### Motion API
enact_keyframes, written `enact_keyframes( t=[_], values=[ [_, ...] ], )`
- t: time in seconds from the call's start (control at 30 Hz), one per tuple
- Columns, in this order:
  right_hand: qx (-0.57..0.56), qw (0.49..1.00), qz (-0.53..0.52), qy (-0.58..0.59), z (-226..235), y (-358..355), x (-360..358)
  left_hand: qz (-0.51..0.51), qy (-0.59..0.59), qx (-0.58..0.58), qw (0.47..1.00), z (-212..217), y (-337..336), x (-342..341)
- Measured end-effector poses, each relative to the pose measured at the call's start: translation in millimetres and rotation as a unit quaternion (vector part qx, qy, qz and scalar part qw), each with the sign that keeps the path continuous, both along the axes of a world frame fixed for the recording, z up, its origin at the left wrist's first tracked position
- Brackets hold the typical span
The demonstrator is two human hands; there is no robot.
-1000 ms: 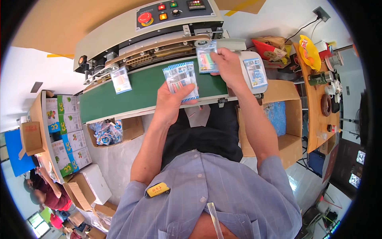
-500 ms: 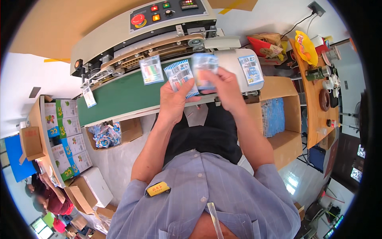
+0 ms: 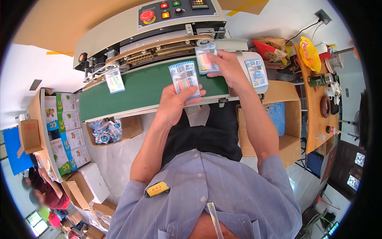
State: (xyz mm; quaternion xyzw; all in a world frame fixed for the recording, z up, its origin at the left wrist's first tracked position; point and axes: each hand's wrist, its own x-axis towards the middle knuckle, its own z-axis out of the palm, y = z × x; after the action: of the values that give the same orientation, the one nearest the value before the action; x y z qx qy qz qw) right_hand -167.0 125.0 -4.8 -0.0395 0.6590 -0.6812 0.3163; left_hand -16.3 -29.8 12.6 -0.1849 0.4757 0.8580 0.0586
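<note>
My left hand [image 3: 174, 102] grips a small clear-and-blue packet [image 3: 184, 77] with pastel sticks inside, thumb on its front, over the green belt. With its fingers closed, my right hand [image 3: 231, 68] pinches a similar packet [image 3: 203, 63] by its right side. That packet's top edge is at the right end of the band sealer [image 3: 159, 44], beside a roller. Farther left, another packet [image 3: 115, 81] hangs upright from the sealing band above the green conveyor belt [image 3: 147, 85]. One more packet [image 3: 256, 73] lies on the white plate at the belt's right end.
A control panel [image 3: 179, 14] with a red stop button tops the machine. Below the belt stand a carton [image 3: 133, 128] of packets at left and a larger carton [image 3: 288, 149] at right. A wooden table [image 3: 312, 119] holds jars and cups. People [image 3: 49, 187] are at far left.
My right hand has moved its packet away from the left-hand one, up to the sealer. The packet on the belt has travelled left; the one farthest left has gone from view.
</note>
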Motion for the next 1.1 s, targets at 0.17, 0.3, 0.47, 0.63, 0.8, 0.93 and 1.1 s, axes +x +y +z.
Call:
enact_keyframes(
  t=[0.17, 0.3, 0.47, 0.63, 0.8, 0.93, 1.1],
  values=[
    [0.01, 0.986, -0.101, 0.13, 14.0, 3.3, 38.2, -0.041, -0.014, 0.038, 0.998, 2.5, 7.3, -4.6],
    [-0.002, 0.996, 0.085, 0.004, 20.0, 16.9, 71.4, -0.108, 0.005, 0.04, 0.993, -5.4, 20.0, -11.8],
    [-0.061, 0.992, -0.107, 0.002, 16.1, 27.1, 46.7, -0.162, -0.032, 0.032, 0.986, -13.5, 32.0, -8.7],
    [0.009, 0.997, -0.079, 0.006, 15.0, 24.7, 7.3, -0.156, -0.043, 0.03, 0.986, -23.0, 29.0, 9.8],
    [0.002, 1.0, -0.015, -0.017, 5.8, -1.2, 0.7, -0.145, -0.054, 0.047, 0.987, -30.9, 25.8, 26.1],
    [0.002, 0.999, 0.027, -0.041, 1.8, -15.6, 1.2, -0.162, -0.061, 0.047, 0.984, -40.3, 30.2, 32.1],
    [0.0, 0.993, -0.066, 0.093, 4.2, 37.9, 25.0, -0.171, -0.08, 0.031, 0.982, -42.5, 36.4, 36.7]
  ],
)
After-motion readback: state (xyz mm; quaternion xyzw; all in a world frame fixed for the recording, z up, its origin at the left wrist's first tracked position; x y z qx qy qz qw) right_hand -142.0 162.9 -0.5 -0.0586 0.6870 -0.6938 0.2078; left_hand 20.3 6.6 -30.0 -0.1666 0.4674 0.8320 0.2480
